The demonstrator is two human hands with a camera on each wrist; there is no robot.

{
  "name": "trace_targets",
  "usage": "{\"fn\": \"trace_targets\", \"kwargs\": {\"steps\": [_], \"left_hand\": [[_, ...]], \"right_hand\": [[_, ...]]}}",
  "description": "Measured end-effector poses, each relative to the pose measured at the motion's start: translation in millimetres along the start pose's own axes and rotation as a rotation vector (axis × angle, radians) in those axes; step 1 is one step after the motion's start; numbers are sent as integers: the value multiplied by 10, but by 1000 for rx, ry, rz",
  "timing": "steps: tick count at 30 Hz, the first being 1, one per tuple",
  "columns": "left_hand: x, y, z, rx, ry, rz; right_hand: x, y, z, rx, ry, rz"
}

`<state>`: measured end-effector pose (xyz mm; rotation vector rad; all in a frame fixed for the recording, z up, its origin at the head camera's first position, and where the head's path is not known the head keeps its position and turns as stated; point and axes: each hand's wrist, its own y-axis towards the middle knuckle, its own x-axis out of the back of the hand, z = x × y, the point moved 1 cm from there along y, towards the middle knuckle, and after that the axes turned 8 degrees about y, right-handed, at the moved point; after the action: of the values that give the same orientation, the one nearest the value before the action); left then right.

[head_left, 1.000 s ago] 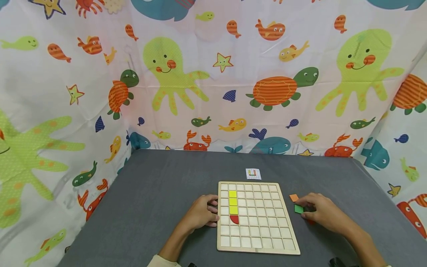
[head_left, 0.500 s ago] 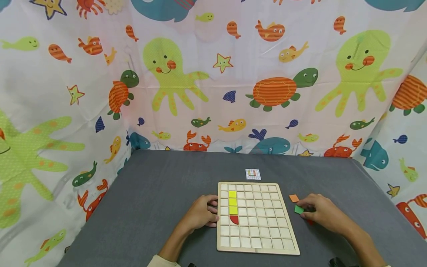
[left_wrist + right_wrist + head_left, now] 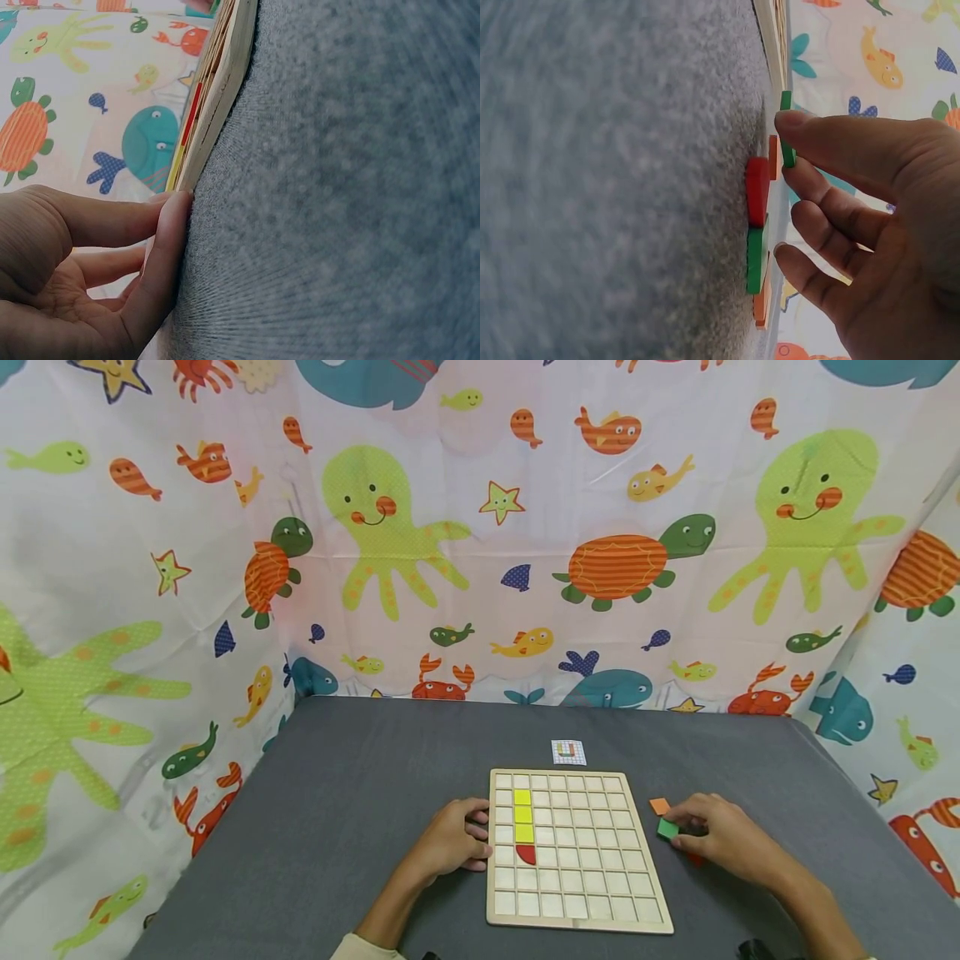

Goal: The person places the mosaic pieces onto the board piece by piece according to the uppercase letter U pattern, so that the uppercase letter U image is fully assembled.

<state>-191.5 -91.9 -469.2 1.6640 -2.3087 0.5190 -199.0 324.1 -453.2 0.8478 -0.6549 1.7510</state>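
Item: left hand point(image 3: 453, 837), cream sleeve point(image 3: 363, 948) at its wrist. Thumb and forefinger pinch the board's left edge, other fingers bent; the grip presumably stops the board sliding.

Item: board point(image 3: 570, 922), pale wood, 7 columns by 7 rows of cells, flat on the grey tabletop point(image 3: 360, 793) between the hands, within easy reach of both. Contents: 3 yellow tiles point(image 3: 523, 814) and, directly below, 1 red quarter-round piece point(image 3: 527, 854), all in column 2.

Item: right hand point(image 3: 718, 835), right of the board. Thumb and fingers pinch 1 green tile point(image 3: 667, 829), tilted, its near corner leading towards the board; the fingertip hold seems to suit so thin a thing.

Loose stock, right of the board: 1 red piece point(image 3: 757, 191), 1 second green tile point(image 3: 757, 259) and 1 orange piece point(image 3: 762, 298), mostly hidden by the hand in the head view; 1 further orange tile point(image 3: 659, 807) beyond. Likely kept there for short reaches.

Item: small gridded card point(image 3: 568, 752), bearing a coloured U shape, past the board's far edge, apparently so nothing covers it.

Backdrop: sea-creature curtain point(image 3: 480, 568).
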Motion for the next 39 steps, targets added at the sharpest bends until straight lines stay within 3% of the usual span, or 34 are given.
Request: {"fn": "trace_targets", "kwargs": {"steps": [16,35,39], "left_hand": [[5,-10,-13,-3,8,-1],[-3,-5,-11,2,-5,0],[-3,-8,-12,3,-5,-1]], "right_hand": [[-87,64,233,26,37,1],[-345,232,564,213,115,48],[-403,266,613,214,129,60]]}}
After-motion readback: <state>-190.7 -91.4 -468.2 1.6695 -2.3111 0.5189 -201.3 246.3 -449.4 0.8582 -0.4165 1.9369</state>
